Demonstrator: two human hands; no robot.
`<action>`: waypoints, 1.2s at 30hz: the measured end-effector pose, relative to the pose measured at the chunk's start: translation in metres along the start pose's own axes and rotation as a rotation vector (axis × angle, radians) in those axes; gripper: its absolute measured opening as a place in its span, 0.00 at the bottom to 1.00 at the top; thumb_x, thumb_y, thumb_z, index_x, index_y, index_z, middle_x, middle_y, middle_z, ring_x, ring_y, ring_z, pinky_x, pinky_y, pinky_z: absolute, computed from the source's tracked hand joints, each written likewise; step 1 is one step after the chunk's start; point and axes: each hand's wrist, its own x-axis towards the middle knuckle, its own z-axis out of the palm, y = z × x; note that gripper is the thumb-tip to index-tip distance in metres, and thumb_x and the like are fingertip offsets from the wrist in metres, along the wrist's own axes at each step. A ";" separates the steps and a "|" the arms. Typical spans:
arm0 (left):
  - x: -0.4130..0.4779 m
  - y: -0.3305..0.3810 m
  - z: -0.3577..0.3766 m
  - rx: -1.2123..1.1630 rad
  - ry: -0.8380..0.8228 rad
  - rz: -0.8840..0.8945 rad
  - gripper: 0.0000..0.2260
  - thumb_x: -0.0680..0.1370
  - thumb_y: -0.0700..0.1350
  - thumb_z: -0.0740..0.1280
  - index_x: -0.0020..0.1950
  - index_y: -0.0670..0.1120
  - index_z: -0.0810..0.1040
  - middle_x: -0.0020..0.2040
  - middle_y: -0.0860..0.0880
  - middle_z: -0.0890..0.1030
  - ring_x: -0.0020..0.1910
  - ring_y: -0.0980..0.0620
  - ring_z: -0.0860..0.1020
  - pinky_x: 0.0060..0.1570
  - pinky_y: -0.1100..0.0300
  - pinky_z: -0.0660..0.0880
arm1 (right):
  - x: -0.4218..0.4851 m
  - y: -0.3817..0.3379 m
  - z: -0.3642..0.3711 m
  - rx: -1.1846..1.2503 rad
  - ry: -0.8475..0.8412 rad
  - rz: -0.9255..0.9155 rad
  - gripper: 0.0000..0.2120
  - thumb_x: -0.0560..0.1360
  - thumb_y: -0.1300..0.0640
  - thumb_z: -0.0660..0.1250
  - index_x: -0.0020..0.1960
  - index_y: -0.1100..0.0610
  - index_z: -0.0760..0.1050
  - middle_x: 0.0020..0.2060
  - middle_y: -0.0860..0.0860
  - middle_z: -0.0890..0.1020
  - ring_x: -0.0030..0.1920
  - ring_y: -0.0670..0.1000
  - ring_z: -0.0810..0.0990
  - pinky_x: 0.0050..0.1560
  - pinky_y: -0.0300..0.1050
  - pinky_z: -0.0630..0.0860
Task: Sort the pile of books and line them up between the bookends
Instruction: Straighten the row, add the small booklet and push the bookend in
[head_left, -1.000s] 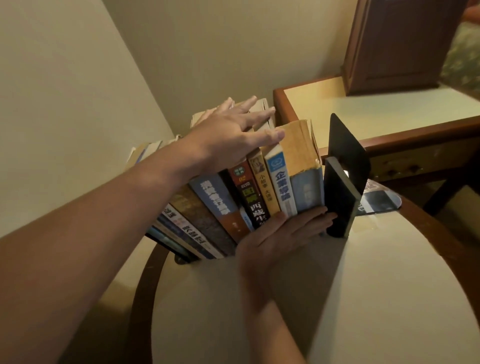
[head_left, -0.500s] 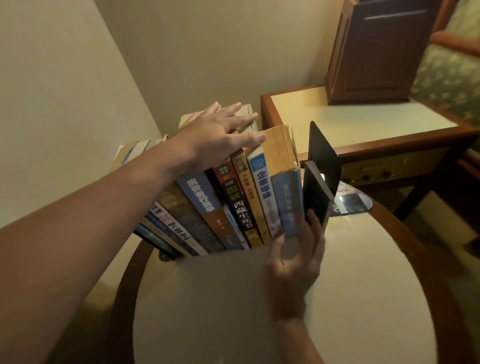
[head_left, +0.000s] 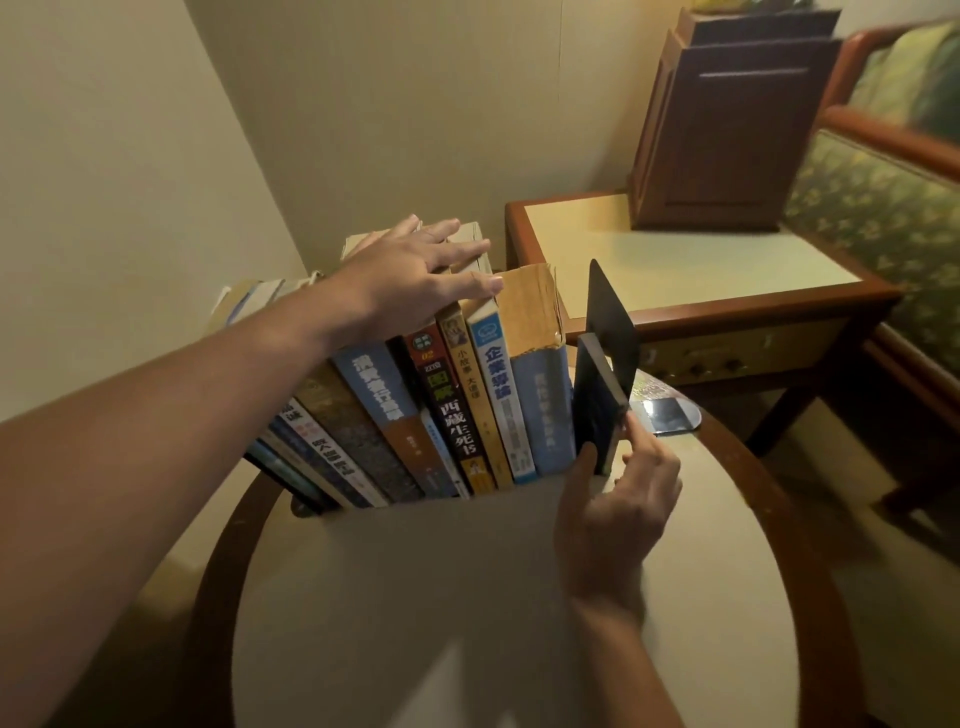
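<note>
Books stand spine-out, leaning left, one top tattered.

Right hand lifted off the row's base, now pinching the thin dark book. Book pushed upright beside the black bookend.

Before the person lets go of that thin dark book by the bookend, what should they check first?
1. Left hand flat on the tops of the books: ok.
2. Right hand pinching the thin dark book: ok.
3. That book upright, between the row and the black bookend: ok.
4. Row standing straight: not ok, the books lean left.
5. Bookend pressed tight against the books: cannot tell.
6. Bookend at the far left end: cannot tell, mostly hidden.
</note>
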 end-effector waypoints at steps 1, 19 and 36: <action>0.000 -0.001 0.000 -0.005 0.002 0.000 0.35 0.70 0.73 0.51 0.77 0.65 0.61 0.82 0.56 0.53 0.81 0.48 0.46 0.77 0.38 0.44 | 0.000 0.000 0.001 0.004 0.003 0.006 0.18 0.78 0.55 0.68 0.65 0.63 0.76 0.56 0.60 0.79 0.55 0.53 0.76 0.51 0.46 0.75; 0.000 -0.002 0.001 -0.003 0.013 0.009 0.34 0.72 0.72 0.52 0.77 0.64 0.62 0.82 0.56 0.53 0.81 0.48 0.47 0.76 0.38 0.45 | -0.023 -0.004 0.009 0.082 -0.244 0.074 0.33 0.75 0.64 0.71 0.77 0.58 0.63 0.71 0.57 0.72 0.72 0.56 0.70 0.64 0.61 0.76; 0.001 -0.002 0.001 -0.020 0.017 0.010 0.34 0.71 0.73 0.52 0.77 0.64 0.63 0.82 0.56 0.53 0.81 0.48 0.47 0.76 0.38 0.45 | -0.016 0.008 0.005 0.111 -0.340 0.080 0.29 0.79 0.58 0.69 0.77 0.53 0.64 0.64 0.54 0.79 0.59 0.45 0.78 0.54 0.47 0.81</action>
